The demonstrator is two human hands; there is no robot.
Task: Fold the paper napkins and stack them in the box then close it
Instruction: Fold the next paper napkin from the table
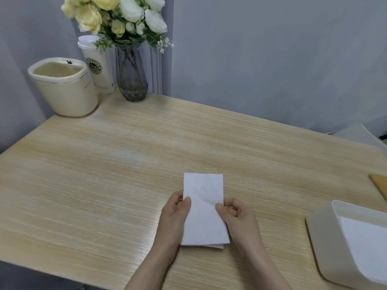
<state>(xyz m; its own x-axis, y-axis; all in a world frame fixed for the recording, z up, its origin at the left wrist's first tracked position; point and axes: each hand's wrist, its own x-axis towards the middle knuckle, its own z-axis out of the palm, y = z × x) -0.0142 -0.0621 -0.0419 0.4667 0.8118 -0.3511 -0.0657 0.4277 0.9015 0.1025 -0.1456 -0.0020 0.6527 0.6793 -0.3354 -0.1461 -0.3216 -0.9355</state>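
A white paper napkin [204,210], folded into a narrow rectangle, is held just above the wooden table [104,174] near its front middle. My left hand [174,216] pinches its left edge with the thumb on top. My right hand [236,216] pinches its right edge the same way. At the right edge stands the open light-grey box [322,233], with white napkins [368,245] lying inside it. A tan flat piece [380,185], possibly the box lid, lies beyond the box at the frame's edge.
At the back left corner stand a cream bin [62,91], a white lidded cup [97,65] and a grey glass vase of flowers [130,74]. A grey wall runs behind the table. Something pale grey [356,135] sits off the far right corner.
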